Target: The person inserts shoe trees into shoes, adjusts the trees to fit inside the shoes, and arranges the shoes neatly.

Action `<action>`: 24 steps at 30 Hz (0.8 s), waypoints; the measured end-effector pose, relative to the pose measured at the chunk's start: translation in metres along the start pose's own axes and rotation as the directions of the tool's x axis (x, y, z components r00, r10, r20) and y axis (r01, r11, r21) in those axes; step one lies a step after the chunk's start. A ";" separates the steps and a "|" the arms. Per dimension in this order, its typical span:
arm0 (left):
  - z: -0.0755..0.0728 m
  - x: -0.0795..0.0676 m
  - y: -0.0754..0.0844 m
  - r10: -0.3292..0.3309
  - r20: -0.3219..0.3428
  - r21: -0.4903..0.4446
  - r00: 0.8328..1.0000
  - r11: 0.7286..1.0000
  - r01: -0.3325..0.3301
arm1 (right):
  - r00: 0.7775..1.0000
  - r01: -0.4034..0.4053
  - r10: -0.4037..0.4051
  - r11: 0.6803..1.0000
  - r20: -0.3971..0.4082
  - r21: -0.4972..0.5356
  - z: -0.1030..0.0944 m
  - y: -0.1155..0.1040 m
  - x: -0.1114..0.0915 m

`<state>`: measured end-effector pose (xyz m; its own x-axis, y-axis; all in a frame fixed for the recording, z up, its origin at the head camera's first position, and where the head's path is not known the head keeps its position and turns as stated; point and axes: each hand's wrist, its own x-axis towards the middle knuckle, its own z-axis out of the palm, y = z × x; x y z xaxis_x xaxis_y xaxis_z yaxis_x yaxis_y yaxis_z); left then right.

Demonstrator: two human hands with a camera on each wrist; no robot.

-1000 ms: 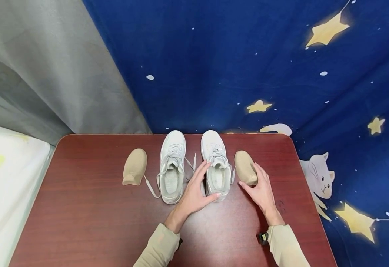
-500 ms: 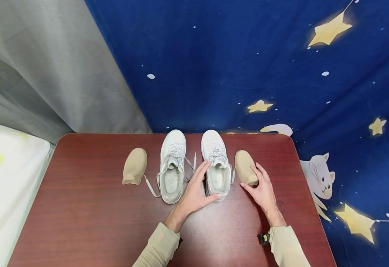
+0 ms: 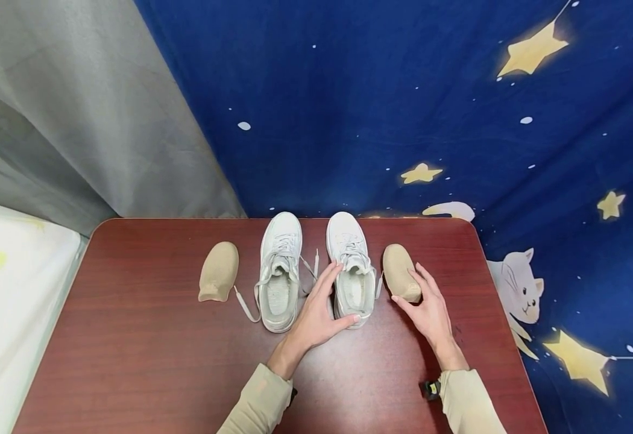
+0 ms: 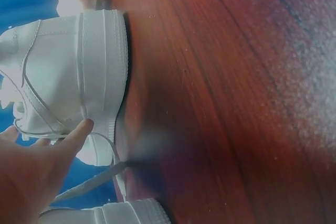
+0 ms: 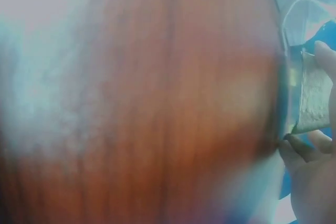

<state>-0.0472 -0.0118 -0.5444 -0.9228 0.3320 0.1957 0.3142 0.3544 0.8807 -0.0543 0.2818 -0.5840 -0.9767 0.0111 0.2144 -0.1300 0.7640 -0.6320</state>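
A pair of white lace-up sneakers stands on the table, toes pointing away. Along the inner side of the right sneaker (image 3: 349,232) lies my left hand (image 3: 315,318), its fingers extended toward the tongue and its thumb at the heel. The left wrist view shows a fingertip (image 4: 84,127) touching that sneaker's side. My right hand (image 3: 427,310) pinches the rear end of a beige moulded shoe insert (image 3: 398,265) on the table. In the right wrist view, thumb and fingers lie on opposite sides of the insert (image 5: 316,98).
The left sneaker (image 3: 284,235) stands beside my left hand. A matching beige insert (image 3: 220,271) lies farther left. Loose laces (image 3: 247,304) trail onto the reddish-brown table (image 3: 148,361). Grey and blue curtains (image 3: 316,120) hang behind the table's far edge.
My right hand and the insert it pinches have shifted very slightly right. My left hand and the sneakers stay where they were.
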 end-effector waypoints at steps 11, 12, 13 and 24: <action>-0.001 0.000 0.000 -0.022 0.012 0.015 1.000 1.000 0.022 | 1.000 -0.006 0.006 1.000 0.027 0.014 -0.002 -0.009 -0.001; -0.001 -0.001 0.000 -0.022 0.013 0.020 1.000 1.000 0.022 | 1.000 -0.005 0.005 1.000 0.026 0.012 -0.001 -0.010 -0.001; -0.001 -0.001 0.000 -0.023 0.013 0.025 1.000 0.999 0.023 | 1.000 -0.003 0.003 1.000 0.025 0.013 -0.001 -0.010 -0.001; -0.003 0.001 -0.002 -0.004 0.010 0.020 1.000 1.000 0.004 | 0.999 0.017 -0.015 0.998 -0.039 0.063 -0.004 -0.015 -0.001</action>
<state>-0.0491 -0.0144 -0.5444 -0.9217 0.3396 0.1875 0.3151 0.3735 0.8725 -0.0504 0.2725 -0.5721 -0.9673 0.0250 0.2523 -0.1572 0.7217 -0.6741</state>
